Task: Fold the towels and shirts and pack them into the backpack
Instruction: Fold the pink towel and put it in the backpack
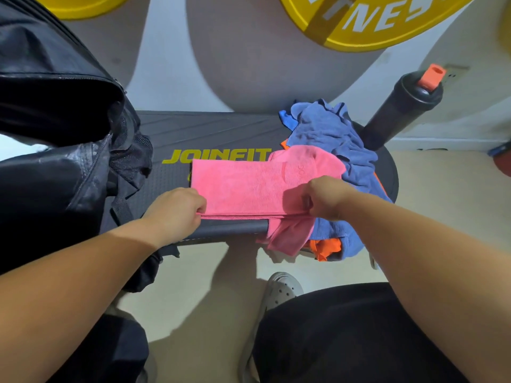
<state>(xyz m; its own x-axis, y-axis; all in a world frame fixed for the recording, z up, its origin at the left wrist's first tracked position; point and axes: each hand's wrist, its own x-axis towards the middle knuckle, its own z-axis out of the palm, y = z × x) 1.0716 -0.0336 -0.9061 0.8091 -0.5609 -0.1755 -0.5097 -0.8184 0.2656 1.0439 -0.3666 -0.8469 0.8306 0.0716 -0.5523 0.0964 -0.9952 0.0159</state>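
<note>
**Both hands on a pink towel at the counter's front edge**

Your left hand (177, 208) and right hand (326, 197) each pinch the near edge of a pink towel (249, 186), fingers curled around the stacked layers of cloth. The towel lies mostly flat across a black counter (210, 131) printed with the yellow word JOINFIT, and its far edge covers the bottom of the lettering. Below your right hand, a loose end of the towel hangs over the counter's front edge.

At your left, a black backpack (55, 161) stands on the end of the counter with its top unzipped and gaping; a strap trails down beside your left wrist.

To the right of the towel, a crumpled blue cloth (329, 128) is heaped on the counter's rounded end, touching the towel's far right corner. An orange cloth (326, 247) shows from under the blue heap at the front edge; whether either is a towel or a shirt cannot be told.

A black bottle (398, 106) with an orange cap stands just behind the heap. A yellow mat (373, 20) with white letters lies beyond the counter, and a grey clog (282, 288) is on the floor below it.
</note>
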